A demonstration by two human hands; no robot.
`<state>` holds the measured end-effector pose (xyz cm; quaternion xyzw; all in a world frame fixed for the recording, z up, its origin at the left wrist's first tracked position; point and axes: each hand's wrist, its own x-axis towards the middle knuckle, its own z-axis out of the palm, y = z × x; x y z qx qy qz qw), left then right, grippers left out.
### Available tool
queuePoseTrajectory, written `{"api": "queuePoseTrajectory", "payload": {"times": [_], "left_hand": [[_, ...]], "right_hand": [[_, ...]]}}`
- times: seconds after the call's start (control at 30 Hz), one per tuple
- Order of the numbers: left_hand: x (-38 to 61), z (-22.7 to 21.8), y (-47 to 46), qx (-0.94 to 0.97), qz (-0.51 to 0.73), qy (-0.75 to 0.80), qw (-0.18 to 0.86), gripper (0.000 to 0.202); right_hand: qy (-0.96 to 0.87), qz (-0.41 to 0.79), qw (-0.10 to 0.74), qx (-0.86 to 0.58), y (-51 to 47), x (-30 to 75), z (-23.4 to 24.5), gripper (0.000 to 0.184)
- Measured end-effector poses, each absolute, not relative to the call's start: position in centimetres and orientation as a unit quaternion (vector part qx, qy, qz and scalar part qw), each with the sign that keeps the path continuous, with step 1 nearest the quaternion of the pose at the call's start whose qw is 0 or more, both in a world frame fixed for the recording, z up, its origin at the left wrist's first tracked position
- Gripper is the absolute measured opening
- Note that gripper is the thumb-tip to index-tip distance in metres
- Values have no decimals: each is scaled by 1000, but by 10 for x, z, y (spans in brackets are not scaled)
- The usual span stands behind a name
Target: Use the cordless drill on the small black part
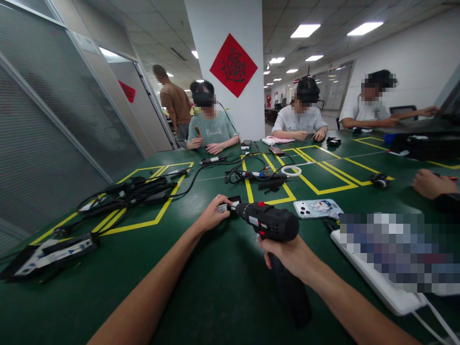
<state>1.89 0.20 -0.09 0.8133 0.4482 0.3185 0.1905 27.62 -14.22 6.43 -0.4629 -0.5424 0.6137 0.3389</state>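
A black cordless drill with red buttons is gripped in my right hand, its fingers wrapped round the handle. The drill points left and away from me, and its chuck end is close to my left hand. Between the fingers of that hand is a small black piece with a pale part, held low over the green table. The drill's tip meets or nearly meets this piece; I cannot tell which. What exactly the piece is stays unclear.
Black cables and a power strip-like object lie at left. More cables and a white ring are ahead. A phone and a white device lie at right. Another person's hand rests farther right; co-workers sit opposite.
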Motion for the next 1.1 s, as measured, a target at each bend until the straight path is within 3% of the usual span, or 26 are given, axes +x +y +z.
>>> {"api": "queuePoseTrajectory", "payload": {"times": [0.4, 1.1], "left_hand": [[19, 0, 3, 810, 329, 442, 200, 18], [18, 0, 5, 807, 328, 445, 206, 22]], "right_hand": [[-554, 610, 338, -454, -140, 277, 61, 11], [-530, 624, 351, -454, -143, 275, 71, 8]]}}
